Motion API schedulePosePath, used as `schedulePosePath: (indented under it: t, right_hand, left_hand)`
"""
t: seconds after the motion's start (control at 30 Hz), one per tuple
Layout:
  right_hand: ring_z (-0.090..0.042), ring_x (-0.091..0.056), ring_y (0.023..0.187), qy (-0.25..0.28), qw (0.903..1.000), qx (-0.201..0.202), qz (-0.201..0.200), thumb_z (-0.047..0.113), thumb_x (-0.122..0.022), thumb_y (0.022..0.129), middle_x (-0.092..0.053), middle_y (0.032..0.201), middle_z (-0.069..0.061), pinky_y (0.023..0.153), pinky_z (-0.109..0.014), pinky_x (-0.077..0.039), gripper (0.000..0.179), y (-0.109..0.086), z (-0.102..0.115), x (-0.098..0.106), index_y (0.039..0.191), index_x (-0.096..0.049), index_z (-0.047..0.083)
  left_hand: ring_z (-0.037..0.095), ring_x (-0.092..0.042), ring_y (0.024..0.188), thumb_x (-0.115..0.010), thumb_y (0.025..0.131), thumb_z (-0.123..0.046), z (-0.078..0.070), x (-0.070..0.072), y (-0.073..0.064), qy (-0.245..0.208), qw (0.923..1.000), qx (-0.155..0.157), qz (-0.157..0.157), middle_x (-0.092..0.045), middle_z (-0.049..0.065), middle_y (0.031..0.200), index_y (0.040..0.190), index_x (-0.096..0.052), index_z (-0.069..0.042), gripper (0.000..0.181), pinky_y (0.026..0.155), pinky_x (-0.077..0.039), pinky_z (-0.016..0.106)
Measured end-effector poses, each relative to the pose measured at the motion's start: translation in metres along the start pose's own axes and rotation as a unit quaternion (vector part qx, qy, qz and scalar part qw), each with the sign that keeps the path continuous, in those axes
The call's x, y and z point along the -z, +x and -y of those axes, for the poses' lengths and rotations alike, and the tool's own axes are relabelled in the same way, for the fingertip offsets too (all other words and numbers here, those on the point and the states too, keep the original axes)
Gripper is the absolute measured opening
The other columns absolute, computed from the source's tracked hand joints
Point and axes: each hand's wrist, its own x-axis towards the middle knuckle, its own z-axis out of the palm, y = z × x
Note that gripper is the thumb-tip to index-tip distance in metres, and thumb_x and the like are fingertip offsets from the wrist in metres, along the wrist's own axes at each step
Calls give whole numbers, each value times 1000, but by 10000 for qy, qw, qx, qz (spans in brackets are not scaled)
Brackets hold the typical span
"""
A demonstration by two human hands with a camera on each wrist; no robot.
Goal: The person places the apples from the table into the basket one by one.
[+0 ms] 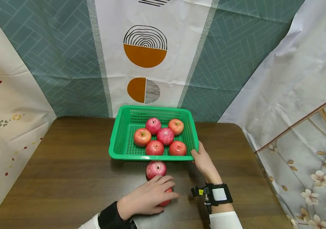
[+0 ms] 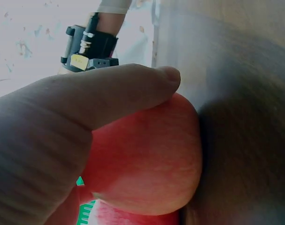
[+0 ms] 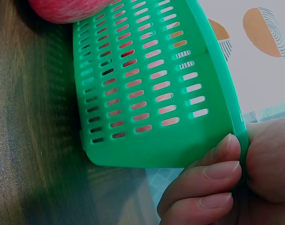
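My left hand (image 1: 147,198) lies over a red apple (image 2: 149,159) on the table, fingers bent round one side. The left wrist view has its thumb (image 2: 133,86) along the apple's other side; the fingertips are hidden there. A darker pinkish-red apple (image 1: 155,169) sits just beyond that hand, in front of a green plastic basket (image 1: 151,157). At the basket's near right corner, my right hand (image 1: 204,161) grips the rim, its fingers (image 3: 198,187) curled against the outside wall. Several apples, such as a yellowish-red apple (image 1: 142,137), rest inside the slotted basket.
The brown wooden table (image 1: 65,178) extends to both sides of the basket. A patterned cloth (image 1: 148,70) hangs behind its back edge. Light curtains (image 1: 294,105) hang at the left and right. A strapped wrist camera (image 1: 213,194) sits on the right forearm.
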Motion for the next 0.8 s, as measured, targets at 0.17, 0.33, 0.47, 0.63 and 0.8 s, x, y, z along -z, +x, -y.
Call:
schedulePosePath:
  t: [0.17,0.33,0.47,0.63,0.8]
  right_hand:
    - [-28,-52,81,-40,10000,-82,-6,18,-39,102,-52,121,-18,68,-33,-43,59,-1,0,0,155,-16,8]
    - [-29,-53,81,-51,9999,-83,-33,18,-39,102,-52,118,-18,68,-33,-43,59,0,0,0,155,-16,8]
    - [-27,-52,79,-90,9999,-83,-41,18,-39,102,-53,116,-18,68,-33,-43,59,0,-1,-1,155,-17,7]
    - [-27,-53,80,-49,9999,-80,-77,17,-40,102,-53,117,-18,69,-33,-43,59,0,-1,-1,155,-17,8]
    - [-27,-53,79,-17,9999,-72,-82,16,-40,101,-53,118,-18,68,-33,-43,60,0,-1,-1,155,-17,7]
  left_hand:
    - [21,-41,123,-85,72,-37,1,-2,-1,68,10000,13,38,-56,3,123,127,-61,-27,61,100,-42,40]
    - [20,-41,120,-84,73,-30,-1,-1,-2,7,9999,-27,162,-54,4,124,129,-59,-26,61,104,-40,38]
    - [19,-43,116,-81,75,-23,-3,-1,-2,-40,9998,-107,143,-53,3,122,129,-59,-26,59,105,-39,36]
    - [16,-46,110,-85,72,-26,-3,-1,-2,32,9999,-116,30,-55,1,117,128,-60,-25,62,99,-43,34]
    - [15,-46,110,-87,68,-37,-1,-1,-1,31,9999,-60,154,-55,0,117,129,-60,-27,67,96,-43,34]
